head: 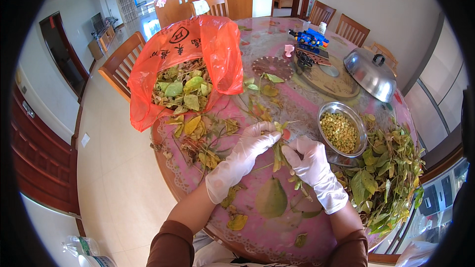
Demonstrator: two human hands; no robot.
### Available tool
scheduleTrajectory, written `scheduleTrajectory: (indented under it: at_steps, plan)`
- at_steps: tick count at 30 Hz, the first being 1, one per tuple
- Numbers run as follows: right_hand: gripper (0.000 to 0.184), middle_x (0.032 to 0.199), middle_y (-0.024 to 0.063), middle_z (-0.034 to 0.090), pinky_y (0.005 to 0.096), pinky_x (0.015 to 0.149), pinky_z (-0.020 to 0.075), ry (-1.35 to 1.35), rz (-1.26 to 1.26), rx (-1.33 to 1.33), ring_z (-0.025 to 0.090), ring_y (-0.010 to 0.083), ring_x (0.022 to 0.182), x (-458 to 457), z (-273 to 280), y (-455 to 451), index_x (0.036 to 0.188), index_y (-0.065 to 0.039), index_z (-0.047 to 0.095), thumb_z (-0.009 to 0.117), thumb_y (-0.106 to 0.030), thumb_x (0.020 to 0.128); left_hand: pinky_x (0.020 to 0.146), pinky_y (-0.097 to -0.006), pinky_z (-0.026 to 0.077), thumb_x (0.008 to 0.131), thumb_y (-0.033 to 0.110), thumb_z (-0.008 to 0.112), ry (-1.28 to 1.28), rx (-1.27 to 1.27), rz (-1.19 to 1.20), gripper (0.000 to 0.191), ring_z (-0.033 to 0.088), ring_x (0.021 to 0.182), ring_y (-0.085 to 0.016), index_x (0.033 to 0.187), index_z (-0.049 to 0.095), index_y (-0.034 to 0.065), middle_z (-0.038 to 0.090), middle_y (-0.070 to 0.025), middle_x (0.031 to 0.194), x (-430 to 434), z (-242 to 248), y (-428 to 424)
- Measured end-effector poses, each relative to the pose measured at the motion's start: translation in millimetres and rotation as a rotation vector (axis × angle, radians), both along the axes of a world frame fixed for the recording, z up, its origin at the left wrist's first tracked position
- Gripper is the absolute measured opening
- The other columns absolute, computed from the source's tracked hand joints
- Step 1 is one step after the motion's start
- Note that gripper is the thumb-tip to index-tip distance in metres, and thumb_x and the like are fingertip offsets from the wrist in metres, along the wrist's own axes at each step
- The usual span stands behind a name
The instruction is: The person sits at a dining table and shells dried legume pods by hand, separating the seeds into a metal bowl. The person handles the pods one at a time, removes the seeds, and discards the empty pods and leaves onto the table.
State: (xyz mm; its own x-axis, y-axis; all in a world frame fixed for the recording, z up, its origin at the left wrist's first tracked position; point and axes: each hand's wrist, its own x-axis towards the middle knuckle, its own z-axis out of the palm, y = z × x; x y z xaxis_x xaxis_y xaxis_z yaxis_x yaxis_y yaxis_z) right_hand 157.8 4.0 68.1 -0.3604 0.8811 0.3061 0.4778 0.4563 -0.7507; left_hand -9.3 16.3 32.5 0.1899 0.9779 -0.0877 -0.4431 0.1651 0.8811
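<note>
My left hand [256, 141], in a thin whitish glove, pinches a green bean pod [280, 126] over the middle of the round table. Close by on its right is my gloved right hand [305, 155], its thumb and fingers curled around part of a stalk with pods [297, 181] that hangs beneath both hands. A metal bowl [321, 133] holding shelled yellow-green beans [339, 132] stands beyond the right hand. At the table's right edge lies a heap of leafy bean plants [382, 178]. An open red plastic bag [222, 52] at the left holds dry leaves and stems [191, 87].
Loose yellow leaves [193, 124] lie between the bag and my left arm. Farther back are a round wooden board [334, 81], a metal dome lid [371, 74], a blue toy [311, 39] and a white bottle [322, 27]. Wooden chairs [124, 61] surround the table.
</note>
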Motion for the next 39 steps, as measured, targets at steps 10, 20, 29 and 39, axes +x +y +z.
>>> scheduleTrajectory:
  at_steps: [10,20,29,39]
  plan:
    - [0.026,0.072,0.0042,0.06,0.0256,0.06,0.0449,0.353,-0.025,-0.215,0.055,0.0121,0.063,6,-8,16,0.094,0.004,0.059,0.057,-0.022,0.088,0.052,-0.0134,0.033,0.084,0.011,0.06,-0.034,0.017,-0.089,0.011,0.044,0.06,0.001,0.094,0.06,0.0091,0.057,0.0062,0.081,-3,5,-2]
    - [0.01,0.071,0.0011,0.056,0.0192,0.056,0.0408,0.541,-0.031,-0.342,0.047,0.0043,0.061,8,-14,15,0.087,0.0,0.057,0.056,-0.01,0.088,0.072,-0.0204,0.043,0.083,0.013,0.063,0.147,0.137,-0.15,0.015,0.053,0.079,-0.005,0.096,0.061,0.0053,0.06,0.0011,0.088,2,0,-2]
    - [0.007,0.067,-0.0015,0.056,0.0193,0.054,0.0403,0.663,0.028,-0.289,0.047,0.0038,0.059,2,-18,12,0.086,-0.001,0.06,0.058,-0.008,0.086,0.072,-0.0219,0.044,0.08,0.01,0.066,0.201,0.158,-0.115,0.015,0.054,0.079,-0.005,0.093,0.063,0.0038,0.061,0.0019,0.085,6,-4,-1]
    - [0.011,0.069,-0.0009,0.059,0.0184,0.055,0.0409,0.713,-0.04,-0.354,0.048,0.0035,0.06,5,-6,10,0.091,-0.001,0.065,0.06,-0.01,0.085,0.071,-0.0226,0.046,0.081,0.008,0.066,0.34,0.252,-0.197,0.011,0.055,0.078,-0.005,0.09,0.063,0.0023,0.062,0.0017,0.084,3,-9,0]
